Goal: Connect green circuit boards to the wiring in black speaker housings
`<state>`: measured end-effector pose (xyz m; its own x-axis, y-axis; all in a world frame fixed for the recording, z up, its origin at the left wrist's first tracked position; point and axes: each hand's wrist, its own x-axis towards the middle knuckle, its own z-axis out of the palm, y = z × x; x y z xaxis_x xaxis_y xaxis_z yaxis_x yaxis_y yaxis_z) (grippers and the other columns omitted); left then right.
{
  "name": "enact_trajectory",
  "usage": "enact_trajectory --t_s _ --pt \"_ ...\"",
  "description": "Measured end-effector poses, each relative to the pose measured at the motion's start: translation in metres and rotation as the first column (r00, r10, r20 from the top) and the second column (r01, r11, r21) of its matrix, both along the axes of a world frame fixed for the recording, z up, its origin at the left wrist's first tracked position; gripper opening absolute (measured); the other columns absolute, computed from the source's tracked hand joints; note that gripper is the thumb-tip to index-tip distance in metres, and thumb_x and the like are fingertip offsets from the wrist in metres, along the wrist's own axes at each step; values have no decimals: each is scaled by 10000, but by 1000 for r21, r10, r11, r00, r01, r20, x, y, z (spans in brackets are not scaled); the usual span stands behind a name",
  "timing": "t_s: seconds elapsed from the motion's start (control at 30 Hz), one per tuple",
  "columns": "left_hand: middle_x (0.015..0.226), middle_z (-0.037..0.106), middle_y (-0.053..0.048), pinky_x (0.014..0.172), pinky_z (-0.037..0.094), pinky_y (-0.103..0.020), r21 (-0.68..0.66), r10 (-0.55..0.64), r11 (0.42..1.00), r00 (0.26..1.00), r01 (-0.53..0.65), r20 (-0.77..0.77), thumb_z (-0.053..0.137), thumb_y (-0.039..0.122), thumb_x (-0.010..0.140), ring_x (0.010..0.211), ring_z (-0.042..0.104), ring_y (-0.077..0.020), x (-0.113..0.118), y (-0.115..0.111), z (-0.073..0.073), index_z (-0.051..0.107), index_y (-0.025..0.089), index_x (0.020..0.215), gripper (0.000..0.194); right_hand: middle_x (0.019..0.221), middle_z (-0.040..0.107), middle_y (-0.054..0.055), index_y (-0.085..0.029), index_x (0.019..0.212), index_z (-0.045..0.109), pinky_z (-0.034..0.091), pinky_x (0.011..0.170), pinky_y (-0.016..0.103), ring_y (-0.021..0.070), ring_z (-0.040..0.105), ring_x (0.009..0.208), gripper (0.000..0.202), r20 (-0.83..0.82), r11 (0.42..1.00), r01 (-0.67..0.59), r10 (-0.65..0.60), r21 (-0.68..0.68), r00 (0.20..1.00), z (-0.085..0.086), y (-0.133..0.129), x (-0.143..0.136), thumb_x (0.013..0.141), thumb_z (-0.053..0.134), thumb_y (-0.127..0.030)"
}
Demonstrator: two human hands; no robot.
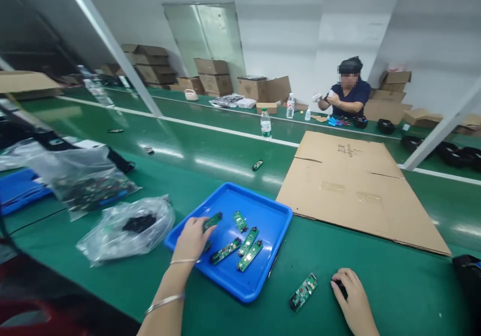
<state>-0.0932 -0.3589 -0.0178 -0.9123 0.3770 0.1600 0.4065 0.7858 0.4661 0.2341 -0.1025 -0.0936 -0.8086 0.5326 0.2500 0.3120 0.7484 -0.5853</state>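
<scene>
My left hand [193, 238] is over the left side of a blue tray [240, 292], fingers closed on a green circuit board [213, 221]. Several more boards lie in the tray, among them one with a black end part [248, 240]. Another circuit board [303, 292] rests on the green table, right of the tray. Beyond it my right hand [351, 296] is low over the tabletop, its fingers curled round a small black part [341, 290] that is mostly hidden.
A clear bag with black parts [139, 223] and a bag of circuit boards [101, 185] lie at left. A flat cardboard sheet [349, 185] covers the right back. Single boards sit on the conveyor [210, 150], near a water bottle [265, 125]. Across it, a person [347, 93] handles something.
</scene>
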Motion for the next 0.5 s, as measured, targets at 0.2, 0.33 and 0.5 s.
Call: enact_trajectory --t_s 0.2,0.33,0.5 --pt "926 687 -83 839 447 -369 300 -364 903 918 308 154 596 384 699 911 604 -301 65 22 21 688 227 907 276 905 613 35 -234 1045 551 541 636 262 149 615 711 214 -58 993 -52 46 -103 997 38 -25 -7 842 482 -231" --pt "837 708 -51 784 463 -311 480 -663 735 657 479 359 668 305 663 819 626 -252 127 57 30 732 281 820 172 1179 555 95 -238 1303 365 533 766 298 204 609 921 678 -72 966 -258 259 23 963 65 -50 -17 696 667 -256" --pt "842 699 -60 766 459 -297 621 -705 692 531 368 470 698 282 641 821 604 -237 158 78 31 728 248 824 189 941 648 68 -217 1103 521 518 662 311 191 616 789 375 -233 959 -199 244 201 941 76 -62 -24 745 561 -115"
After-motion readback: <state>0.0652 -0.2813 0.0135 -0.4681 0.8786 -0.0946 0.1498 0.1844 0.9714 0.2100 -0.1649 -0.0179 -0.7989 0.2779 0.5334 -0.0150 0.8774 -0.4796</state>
